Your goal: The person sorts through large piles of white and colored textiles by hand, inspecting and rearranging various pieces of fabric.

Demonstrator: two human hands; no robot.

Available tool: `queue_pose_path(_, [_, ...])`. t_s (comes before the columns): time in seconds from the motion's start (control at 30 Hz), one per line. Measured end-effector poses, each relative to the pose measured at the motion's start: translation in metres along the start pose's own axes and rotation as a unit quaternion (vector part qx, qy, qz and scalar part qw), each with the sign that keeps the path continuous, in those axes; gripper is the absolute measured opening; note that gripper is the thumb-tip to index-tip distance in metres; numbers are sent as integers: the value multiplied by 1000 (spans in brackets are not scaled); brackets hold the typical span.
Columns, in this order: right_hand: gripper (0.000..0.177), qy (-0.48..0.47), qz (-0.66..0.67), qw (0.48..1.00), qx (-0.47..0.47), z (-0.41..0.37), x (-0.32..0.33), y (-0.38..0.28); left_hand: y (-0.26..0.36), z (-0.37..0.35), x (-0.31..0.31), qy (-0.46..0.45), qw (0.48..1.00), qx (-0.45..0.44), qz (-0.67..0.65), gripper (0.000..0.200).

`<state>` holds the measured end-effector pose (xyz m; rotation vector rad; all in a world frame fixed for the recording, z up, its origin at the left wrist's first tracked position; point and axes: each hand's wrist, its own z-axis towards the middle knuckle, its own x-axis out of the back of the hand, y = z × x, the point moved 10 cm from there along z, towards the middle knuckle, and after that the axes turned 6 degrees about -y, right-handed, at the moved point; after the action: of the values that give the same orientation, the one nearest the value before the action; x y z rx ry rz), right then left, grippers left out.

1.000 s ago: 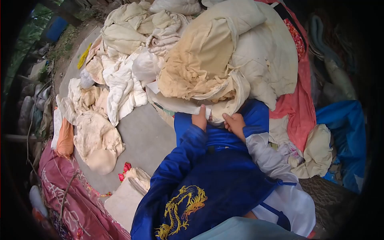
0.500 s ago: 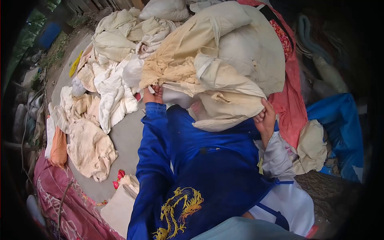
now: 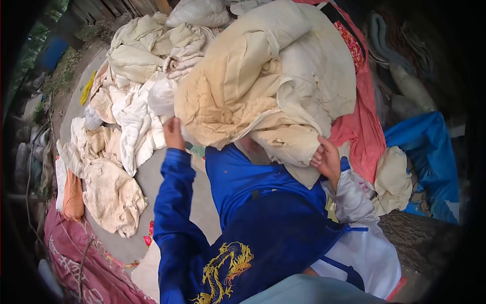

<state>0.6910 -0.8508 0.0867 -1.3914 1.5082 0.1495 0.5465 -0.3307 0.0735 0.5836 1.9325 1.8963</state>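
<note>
Grey ground (image 3: 202,192) spreading underneath. Lying on it at left: flattened cream padding (image 3: 114,197), white cloth (image 3: 136,116) just beyond, then rumpled cream heap (image 3: 134,48). Along left edge: orange bag (image 3: 73,197), maroon cloth (image 3: 83,253) with white lettering, farther up yellow scrap (image 3: 88,87). Near bottom: red scrap (image 3: 149,233) beside pale cloth (image 3: 147,271). Resting ahead: large cream bundle (image 3: 228,81), contact with ground hidden.

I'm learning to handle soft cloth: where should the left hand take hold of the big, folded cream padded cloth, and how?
I'd probably grip the rounded near-left edge of the folded cream padded cloth, left hand coming from the left, palm up: that edge sags loosely outward, while the right hand pinches a flap.
</note>
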Motion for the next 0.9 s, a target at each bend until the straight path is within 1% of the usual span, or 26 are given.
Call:
queue_pose_path(0.03, [41, -4, -9, 1000, -9, -2, -2, 14, 4, -42, -42, -82, 992, -61, 71, 26])
queue_pose_path(0.07, [41, -8, -19, 1000, -18, -5, -3, 27, 1, -84, -85, -181, 982, -40, 45, 23])
queue_pose_path(0.1, [40, -18, -28, 999, -22, -9, -3, 37, -8, -126, -123, -259, 965, 27, 45, 20])
queue_pose_path(0.13, [39, -31, -38, 998, -27, -12, -3, 48, -1, -160, -153, -298, 953, -31, 49, 18])
queue_pose_path(0.2, [38, -55, -54, 996, -36, -19, -3, 62, 4, -194, -194, -347, 931, -31, 109, 22])
queue_pose_path(0.27, [36, -74, -66, 994, -44, -27, -2, 74, 5, -189, -213, -293, 918, -142, 226, 21])
queue_pose_path(0.3, [36, -79, -86, 992, -40, -30, -1, 75, 4, -184, -221, -264, 901, -197, 284, 22])
queue_pose_path(0.4, [37, -88, -105, 989, -49, -36, 3, 79, -16, -181, -251, -301, 832, -280, 374, 21])
queue_pose_path(0.43, [37, -73, -149, 983, -71, -37, 9, 80, -30, -184, -259, -349, 827, -250, 364, 20])
queue_pose_path(0.5, [38, -42, -235, 964, -114, -40, 19, 75, -31, -187, -265, -421, 861, -192, 210, 20])
queue_pose_path(0.53, [37, -41, -312, 944, -103, -41, 20, 56, -31, -190, -269, -452, 868, -160, 130, 20])
queue_pose_path(0.57, [35, -39, -387, 917, -93, -42, 13, 27, -33, -197, -266, -463, 883, -53, 54, 19])
queue_pose_path(0.6, [34, -37, -459, 884, -84, -39, 6, 3, -26, -202, -264, -465, 882, -36, 70, 20])
queue_pose_path(0.67, [23, 4, -535, 839, 102, -28, -19, -53, -21, -210, -257, -470, 877, -2, 101, 21])
queue_pose_path(0.7, [16, -24, -565, 808, 163, -21, -54, -66, -4, -212, -259, -480, 870, -81, 82, 20])
queue_pose_path(0.73, [14, -54, -593, 772, 223, -12, -93, -73, 6, -214, -259, -483, 866, -101, 79, 19])
queue_pose_path(0.77, [18, -105, -644, 691, 311, 1, -122, -69, 19, -218, -257, -485, 863, -121, 76, 18])
queue_pose_path(0.8, [26, -155, -682, 597, 393, 9, -141, -56, 33, -221, -253, -485, 860, -140, 75, 18])
queue_pose_path(0.9, [26, -271, -712, 553, 337, 47, -159, -9, 54, -218, -237, -491, 847, -160, 125, 17])
